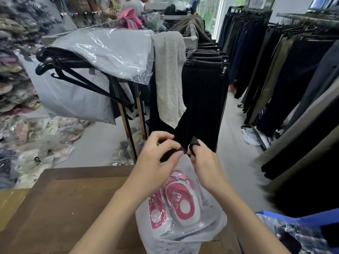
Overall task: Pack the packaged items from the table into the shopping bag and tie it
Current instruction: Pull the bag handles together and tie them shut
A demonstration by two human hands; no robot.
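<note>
A white plastic shopping bag (211, 222) stands on the near right edge of the wooden table (60, 204). Inside it lie packaged pink-and-white shoes (181, 202) in clear wrap. My left hand (157, 158) and my right hand (203, 160) are raised above the bag's mouth, close together. Each pinches one of the bag's black handles (170, 153), and the two strips cross between my fingertips.
A clothes rack (128, 114) with black hangers, grey garments in plastic and black skirts stands just past the table. Rails of dark trousers (286, 74) line the right. Bagged shoes are piled on the left floor. A blue bag (300, 233) sits at the bottom right.
</note>
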